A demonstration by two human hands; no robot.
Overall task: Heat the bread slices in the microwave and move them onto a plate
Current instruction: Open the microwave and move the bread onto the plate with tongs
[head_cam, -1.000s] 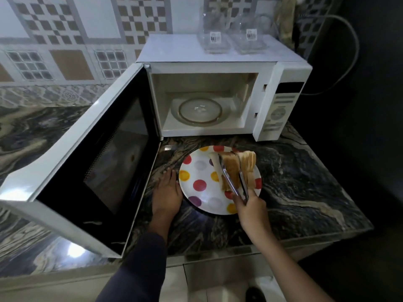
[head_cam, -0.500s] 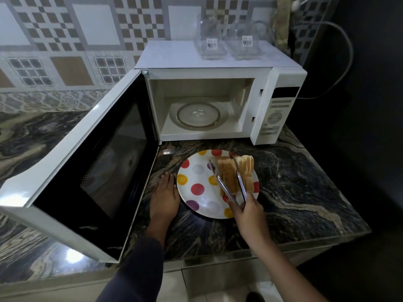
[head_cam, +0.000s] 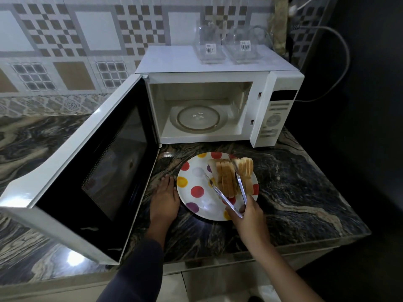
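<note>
Bread slices [head_cam: 226, 178] apparently between tongs [head_cam: 229, 192], right hand [head_cam: 245, 212] gripping.

The microwave [head_cam: 218, 101] mouth at 12 o'clock gapes unobstructed; its open door [head_cam: 91, 171] walls off 9 o'clock; the surface [head_cam: 305, 192] at 3 o'clock lies bare.

Bread slices [head_cam: 226, 179] stand on edge, bunched on the polka-dot plate [head_cam: 196, 190] before the white microwave [head_cam: 218, 101], whose door [head_cam: 91, 171] hangs wide open.
</note>
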